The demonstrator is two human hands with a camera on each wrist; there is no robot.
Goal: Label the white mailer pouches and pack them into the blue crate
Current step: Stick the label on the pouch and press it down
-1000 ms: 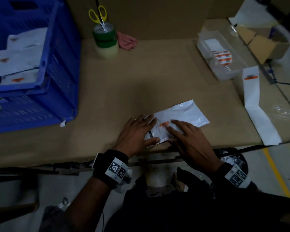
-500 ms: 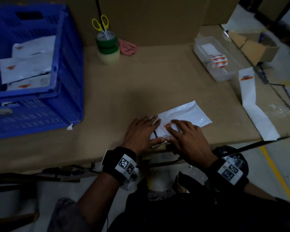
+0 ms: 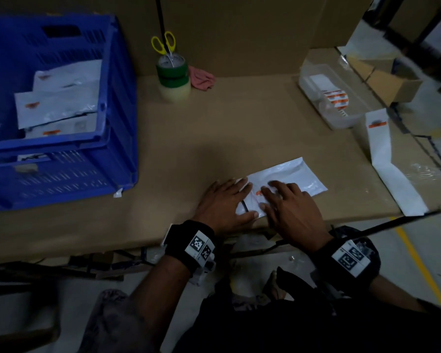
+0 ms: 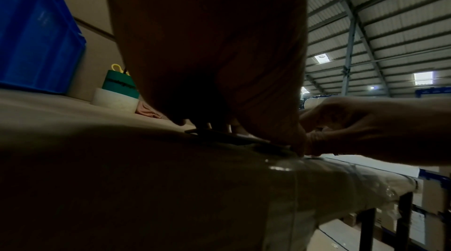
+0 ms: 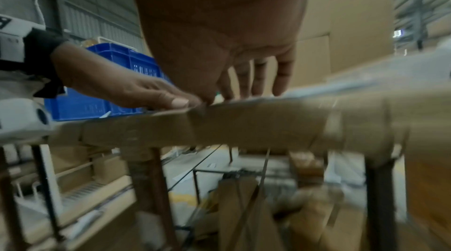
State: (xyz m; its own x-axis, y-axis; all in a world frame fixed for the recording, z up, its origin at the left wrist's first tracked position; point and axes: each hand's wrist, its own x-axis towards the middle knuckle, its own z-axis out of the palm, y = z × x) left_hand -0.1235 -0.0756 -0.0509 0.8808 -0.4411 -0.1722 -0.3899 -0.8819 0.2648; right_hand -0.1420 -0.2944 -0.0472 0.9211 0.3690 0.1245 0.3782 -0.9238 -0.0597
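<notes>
A white mailer pouch (image 3: pixel 290 175) lies flat near the front edge of the cardboard-covered table (image 3: pixel 227 128). An orange label (image 3: pixel 258 192) shows on it between my hands. My left hand (image 3: pixel 225 203) rests flat on the pouch's left end, fingers straight, thumb along the near edge. My right hand (image 3: pixel 288 203) presses flat on the pouch beside the label. The blue crate (image 3: pixel 117 118) stands at the left and holds several labelled white pouches (image 3: pixel 56 105). In the right wrist view my right hand's fingers (image 5: pixel 283 73) reach down onto the pouch, next to my left hand (image 5: pixel 136 89).
Stacked tape rolls (image 3: pixel 173 79) with yellow scissors (image 3: pixel 163 43) and a pink cloth (image 3: pixel 201 79) sit at the back. A clear tray with a label roll (image 3: pixel 336 98) stands at the right. A white backing strip (image 3: pixel 390 161) lies on the table's right edge. Cardboard walls rise behind.
Both hands stay on the pouch; my right hand has slid left over the orange label, nearer my left hand. The head view has shifted, showing more of the crate.
</notes>
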